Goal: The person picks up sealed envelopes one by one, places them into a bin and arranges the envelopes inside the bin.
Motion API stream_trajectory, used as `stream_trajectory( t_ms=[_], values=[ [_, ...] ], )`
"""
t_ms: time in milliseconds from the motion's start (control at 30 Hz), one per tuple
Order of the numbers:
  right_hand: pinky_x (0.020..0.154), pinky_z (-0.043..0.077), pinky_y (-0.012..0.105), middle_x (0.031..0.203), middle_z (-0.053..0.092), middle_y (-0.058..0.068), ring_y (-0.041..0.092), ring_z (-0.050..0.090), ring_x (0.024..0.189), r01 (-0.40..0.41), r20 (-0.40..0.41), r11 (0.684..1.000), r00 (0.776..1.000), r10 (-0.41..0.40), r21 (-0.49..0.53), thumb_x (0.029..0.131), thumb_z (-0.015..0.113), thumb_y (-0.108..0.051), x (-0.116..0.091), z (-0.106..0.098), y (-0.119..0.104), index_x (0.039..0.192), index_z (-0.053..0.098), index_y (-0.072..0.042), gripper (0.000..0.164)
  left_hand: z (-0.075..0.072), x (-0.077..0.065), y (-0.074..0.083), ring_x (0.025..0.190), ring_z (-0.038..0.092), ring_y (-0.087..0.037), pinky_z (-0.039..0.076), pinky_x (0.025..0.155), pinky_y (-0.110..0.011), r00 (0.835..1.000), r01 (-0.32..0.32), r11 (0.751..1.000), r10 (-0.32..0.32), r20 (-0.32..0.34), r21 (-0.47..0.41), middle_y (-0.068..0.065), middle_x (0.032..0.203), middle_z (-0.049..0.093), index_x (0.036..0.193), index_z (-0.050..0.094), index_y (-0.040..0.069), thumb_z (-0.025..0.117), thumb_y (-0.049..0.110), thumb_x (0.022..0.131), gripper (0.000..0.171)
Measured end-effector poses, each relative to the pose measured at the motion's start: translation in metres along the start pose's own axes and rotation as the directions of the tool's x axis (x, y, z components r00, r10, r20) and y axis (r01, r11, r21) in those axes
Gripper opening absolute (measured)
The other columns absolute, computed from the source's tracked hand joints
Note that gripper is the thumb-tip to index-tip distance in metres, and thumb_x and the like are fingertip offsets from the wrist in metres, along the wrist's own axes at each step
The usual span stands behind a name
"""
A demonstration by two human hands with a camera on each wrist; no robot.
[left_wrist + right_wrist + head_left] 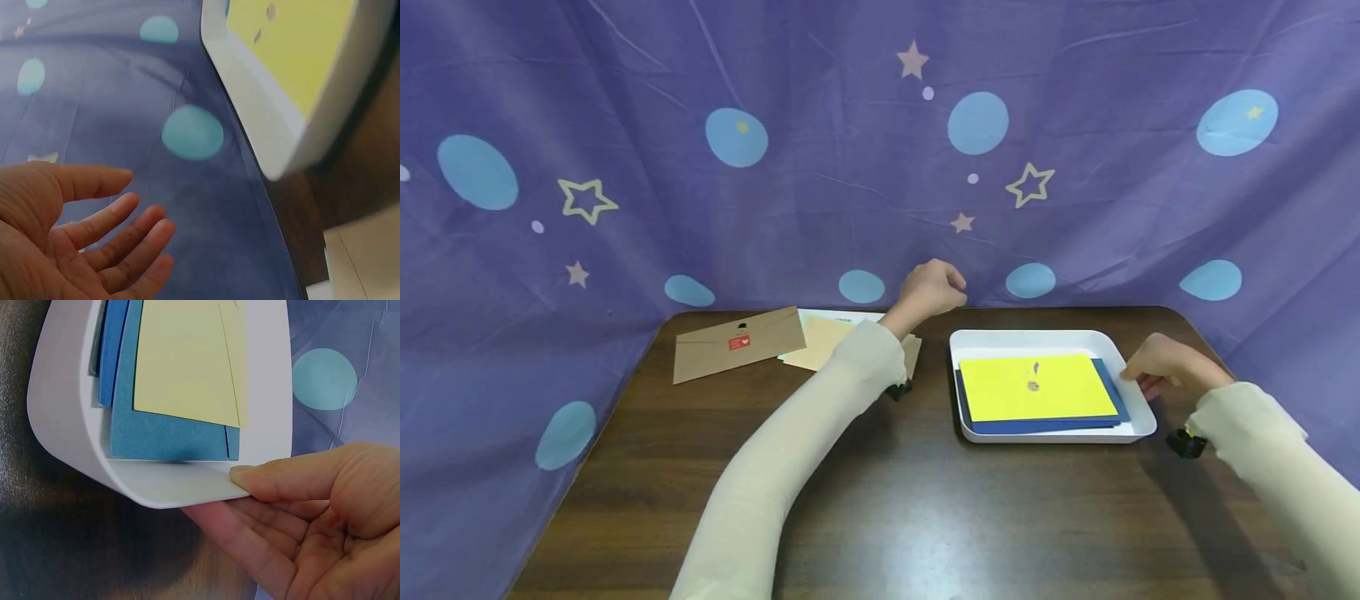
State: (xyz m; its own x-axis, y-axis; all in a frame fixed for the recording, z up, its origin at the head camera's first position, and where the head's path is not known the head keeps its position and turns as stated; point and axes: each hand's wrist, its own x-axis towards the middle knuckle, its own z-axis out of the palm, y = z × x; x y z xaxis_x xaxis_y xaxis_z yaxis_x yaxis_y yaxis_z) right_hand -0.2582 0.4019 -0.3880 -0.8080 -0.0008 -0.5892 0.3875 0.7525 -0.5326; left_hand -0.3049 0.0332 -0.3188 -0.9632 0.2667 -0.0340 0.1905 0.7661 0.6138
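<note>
A white tray (1030, 340) stands at the right of the table with a yellow envelope (1037, 388) lying on top of blue envelopes (1045, 426). My right hand (1168, 367) pinches the tray's right wall; in the right wrist view the thumb (250, 478) is inside the rim and the fingers lie outside and underneath. My left hand (931, 290) hovers near the table's back edge, left of the tray and apart from it. Its fingers (119, 250) are loosely bent with nothing between them. Behind the left forearm lie a brown envelope (737, 342) and several beige envelopes (816, 342).
The dark wooden table (925, 517) ends at a purple curtain (850, 125) printed with stars and blue ovals. A white and pale green sheet (838, 316) shows from under the beige envelopes. The left sleeve hides part of that pile.
</note>
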Motion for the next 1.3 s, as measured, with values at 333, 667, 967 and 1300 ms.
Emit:
stream_trajectory(
  t_ms=[333,667,967,1300],
  values=[
    [0.065,0.061,0.030,0.073,0.062,0.006,0.016,0.062,0.063,-0.029,-0.005,0.999,1.000,0.029,-0.022,0.091,0.066,-0.006,0.004,0.000,-0.001,0.103,0.066,0.016,0.025,-0.031,-0.005,-0.044,0.106,0.067,-0.024,0.056,0.085,-0.037,0.974,0.179,0.983,-0.183,-0.133,-0.042,-0.001,0.120,0.072,0.118,0.073,0.015,0.073,0.018,0.086,0.032],
    [0.066,0.061,0.031,0.075,0.063,0.009,0.017,0.063,0.064,-0.026,-0.012,0.999,1.000,0.026,-0.048,0.091,0.066,-0.006,0.004,-0.003,-0.001,0.104,0.065,0.017,0.026,-0.058,-0.011,-0.095,0.115,0.060,-0.030,0.053,0.094,-0.038,0.947,0.303,0.938,-0.316,-0.054,-0.168,-0.011,0.142,0.060,0.126,0.066,0.006,0.071,0.015,0.090,0.037],
    [0.064,0.061,0.030,0.073,0.061,0.007,0.015,0.062,0.062,-0.010,0.007,0.999,1.000,0.010,-0.032,0.091,0.066,-0.005,0.007,-0.005,-0.001,0.101,0.064,0.016,0.023,-0.069,-0.016,-0.140,0.107,0.062,-0.026,0.053,0.083,-0.032,0.893,0.437,0.860,-0.449,0.016,-0.264,-0.014,0.131,0.064,0.123,0.066,0.000,0.072,0.014,0.092,0.035],
    [0.063,0.062,0.030,0.073,0.060,0.007,0.014,0.062,0.062,0.015,0.027,1.000,1.000,-0.015,-0.002,0.090,0.065,-0.003,0.005,-0.009,-0.003,0.101,0.061,0.017,0.023,-0.063,-0.014,-0.174,0.096,0.067,-0.029,0.057,0.075,-0.033,0.837,0.541,0.839,-0.544,-0.063,-0.054,-0.016,0.111,0.068,0.110,0.068,-0.003,0.073,0.017,0.088,0.031]
  ],
)
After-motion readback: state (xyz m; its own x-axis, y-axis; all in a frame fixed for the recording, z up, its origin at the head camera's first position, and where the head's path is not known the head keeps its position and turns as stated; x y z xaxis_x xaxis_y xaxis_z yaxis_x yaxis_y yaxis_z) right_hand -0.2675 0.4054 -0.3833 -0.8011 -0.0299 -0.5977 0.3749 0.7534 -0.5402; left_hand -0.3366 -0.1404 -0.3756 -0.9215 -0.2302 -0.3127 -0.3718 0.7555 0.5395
